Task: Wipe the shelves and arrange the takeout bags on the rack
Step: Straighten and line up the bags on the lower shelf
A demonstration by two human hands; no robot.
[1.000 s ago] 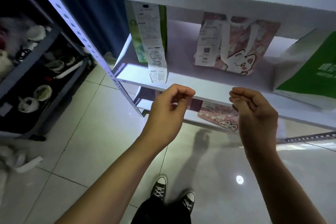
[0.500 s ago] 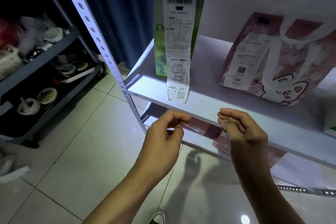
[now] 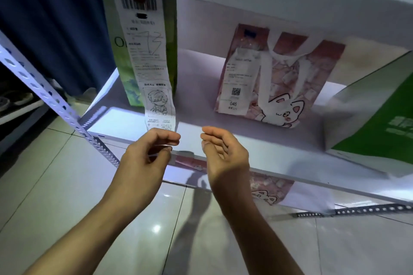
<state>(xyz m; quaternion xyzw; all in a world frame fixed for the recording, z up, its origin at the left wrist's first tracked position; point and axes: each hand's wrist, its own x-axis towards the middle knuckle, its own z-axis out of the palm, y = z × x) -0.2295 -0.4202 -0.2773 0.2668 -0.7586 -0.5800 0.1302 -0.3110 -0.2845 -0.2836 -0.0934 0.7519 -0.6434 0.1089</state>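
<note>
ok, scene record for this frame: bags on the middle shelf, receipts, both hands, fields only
shelf: white middle shelf, three bags standing on it
left bag: light green bag, long receipt hanging down its front
centre bag: pink cat bag, short receipt marked 046
right bag: green and white bag, cut off by the frame edge
left hand: fingers curled, at the long receipt's bottom end; contact unclear
right hand: loosely curled, holds nothing
below: another pink cat bag on the lower shelf

Glossy pale floor tiles [image 3: 55,185] meet a dark blue curtain [image 3: 55,29] behind.
</note>
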